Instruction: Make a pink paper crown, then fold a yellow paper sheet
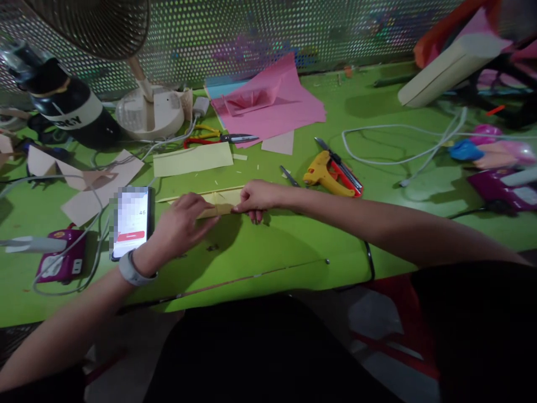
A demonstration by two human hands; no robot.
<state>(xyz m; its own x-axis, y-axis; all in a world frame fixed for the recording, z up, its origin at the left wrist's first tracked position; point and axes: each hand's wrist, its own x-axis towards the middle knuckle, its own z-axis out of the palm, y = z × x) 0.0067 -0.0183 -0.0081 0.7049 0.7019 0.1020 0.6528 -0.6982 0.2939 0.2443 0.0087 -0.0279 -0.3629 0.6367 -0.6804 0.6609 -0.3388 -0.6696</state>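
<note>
A long folded strip of yellow paper (pixel 224 202) lies near the front of the green table, between my two hands. My right hand (pixel 259 197) pinches its right end, with the fingers curled. Over its left part rests my left hand (pixel 184 224), thumb pointing right along the near edge and fingers bent onto the paper. A flat pale yellow strip (pixel 193 159) lies just behind. On my left wrist is a white band, next to a lit phone (pixel 132 221).
Behind are red-yellow pliers (pixel 222 137) and pink paper (pixel 272 112). A yellow glue gun (pixel 325 174) and cutter (pixel 346 176) lie to the right. A fan (pixel 151 115) and dark bottle (pixel 75 106) stand back left. White cables and purple socket boxes (pixel 62 257) lie at both sides.
</note>
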